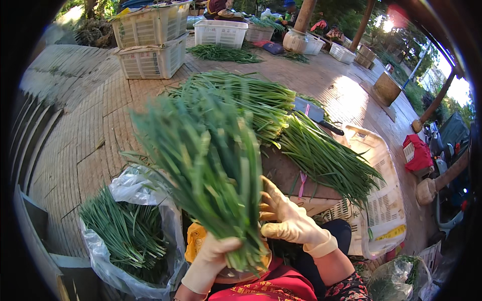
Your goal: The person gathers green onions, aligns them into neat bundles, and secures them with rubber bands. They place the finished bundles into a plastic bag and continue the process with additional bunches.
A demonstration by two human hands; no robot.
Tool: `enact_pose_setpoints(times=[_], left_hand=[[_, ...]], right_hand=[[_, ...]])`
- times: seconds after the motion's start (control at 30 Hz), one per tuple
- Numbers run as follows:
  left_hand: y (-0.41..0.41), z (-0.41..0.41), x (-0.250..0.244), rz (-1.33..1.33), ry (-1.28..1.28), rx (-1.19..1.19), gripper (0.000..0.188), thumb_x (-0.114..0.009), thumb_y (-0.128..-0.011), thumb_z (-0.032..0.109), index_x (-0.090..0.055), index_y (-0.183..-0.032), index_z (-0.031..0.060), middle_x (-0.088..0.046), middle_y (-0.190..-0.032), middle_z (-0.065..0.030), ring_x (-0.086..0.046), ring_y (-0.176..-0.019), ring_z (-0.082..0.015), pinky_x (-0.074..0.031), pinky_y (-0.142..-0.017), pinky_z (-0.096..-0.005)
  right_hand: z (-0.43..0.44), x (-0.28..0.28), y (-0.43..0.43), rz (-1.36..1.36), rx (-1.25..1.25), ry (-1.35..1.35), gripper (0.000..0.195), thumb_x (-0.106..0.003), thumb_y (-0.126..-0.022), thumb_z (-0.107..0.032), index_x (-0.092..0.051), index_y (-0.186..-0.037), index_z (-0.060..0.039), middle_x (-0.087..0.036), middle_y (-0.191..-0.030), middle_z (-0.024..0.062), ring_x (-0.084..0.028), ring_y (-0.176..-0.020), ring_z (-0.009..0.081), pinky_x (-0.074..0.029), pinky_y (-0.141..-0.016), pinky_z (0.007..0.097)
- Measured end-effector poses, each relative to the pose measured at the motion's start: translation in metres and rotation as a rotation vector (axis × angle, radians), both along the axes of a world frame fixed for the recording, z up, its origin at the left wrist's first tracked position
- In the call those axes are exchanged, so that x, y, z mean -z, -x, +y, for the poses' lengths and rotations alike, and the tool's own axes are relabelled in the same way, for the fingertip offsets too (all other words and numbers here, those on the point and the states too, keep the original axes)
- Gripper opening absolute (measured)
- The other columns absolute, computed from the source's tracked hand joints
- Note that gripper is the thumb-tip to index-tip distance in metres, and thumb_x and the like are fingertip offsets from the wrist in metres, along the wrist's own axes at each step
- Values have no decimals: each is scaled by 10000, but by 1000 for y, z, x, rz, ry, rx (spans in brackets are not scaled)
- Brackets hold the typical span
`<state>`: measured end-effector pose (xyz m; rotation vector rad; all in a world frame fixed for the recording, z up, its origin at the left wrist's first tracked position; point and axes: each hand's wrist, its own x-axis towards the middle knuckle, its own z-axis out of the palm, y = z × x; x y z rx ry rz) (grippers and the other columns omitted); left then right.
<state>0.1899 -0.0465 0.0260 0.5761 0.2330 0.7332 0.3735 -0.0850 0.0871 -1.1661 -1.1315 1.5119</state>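
Note:
My left hand [216,254], in a pale rubber glove, grips a large bunch of green Chinese chives [222,180] near its cut ends; the leaves fan upward and blur at the tips. Just right of the bunch, my gloved right hand [288,218] has its fingers spread, beside the stalks. Whether its fingertips touch them I cannot tell. Beyond, on a low brown surface [278,169], lie piled chives [244,90] and another bunch [327,158] pointing right. A cleaver [316,116] with a black handle rests between them. A pink tie [302,184] hangs at the surface's near edge.
At lower left, a clear plastic bag [88,240] holds more chives [128,229]. A white plastic basket [395,203] is at right, another filled bag [389,278] at lower right. Stacked crates [150,62] stand at the back left. People [292,13] sit among crates farther back.

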Motion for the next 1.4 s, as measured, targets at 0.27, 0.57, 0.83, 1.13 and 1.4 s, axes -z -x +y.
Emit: enact_pose_setpoints(times=[0.27, 0.57, 0.83, 1.13, 1.4], left_hand=[[-70, 19, -50, 354, -1027, -188, 1252, -795, -688, 152, 146, -1511, 84, -521, -1348, -173, -551, -1187, -280, -426, -1001, -322], [-116, 112, -158, 288, -1211, 33, 810, -856, -485, 44, -518, -1220, 9, -644, -1099, -43, -581, -976, -135, -469, -871, -248], [-134, 140, -148, 187, -1151, 90, 626, -751, -662, -7, -532, -1248, 12, -642, -1121, -33, -580, -996, -123, -471, -892, -277], [-136, 137, -208, 173, -985, 190, 408, -587, -821, -65, -563, -1216, 32, -648, -1049, -32, -607, -840, -115, -501, -653, -223], [-115, 108, -221, 782, -1373, -441, 811, -906, -538, 270, -553, -1235, 53, -670, -1096, -84, -641, -947, -167, -518, -787, -312]], right_hand=[[-15, -52, -14, -631, 261, -317, 692, -866, -653, -127, -541, -1254, -13, -608, -1240, 132, -565, -1143, 191, -463, -973, 311], [41, -50, -54, -323, 574, -766, 511, -856, -659, -84, -637, -1112, 2, -698, -1046, 91, -663, -911, 170, -539, -838, 311], [64, -39, -71, -268, 434, -711, 735, -846, -704, -195, -473, -1317, -35, -594, -1267, 116, -594, -1125, 252, -506, -948, 376], [99, -103, -76, 1203, -234, -381, 646, -452, -949, -550, -379, -1404, -97, -507, -1363, 137, -552, -1150, 334, -511, -899, 506], [137, -83, -39, 905, 100, -822, 319, -448, -979, -264, -477, -1251, -99, -582, -1230, 88, -559, -1100, 245, -459, -942, 402]])
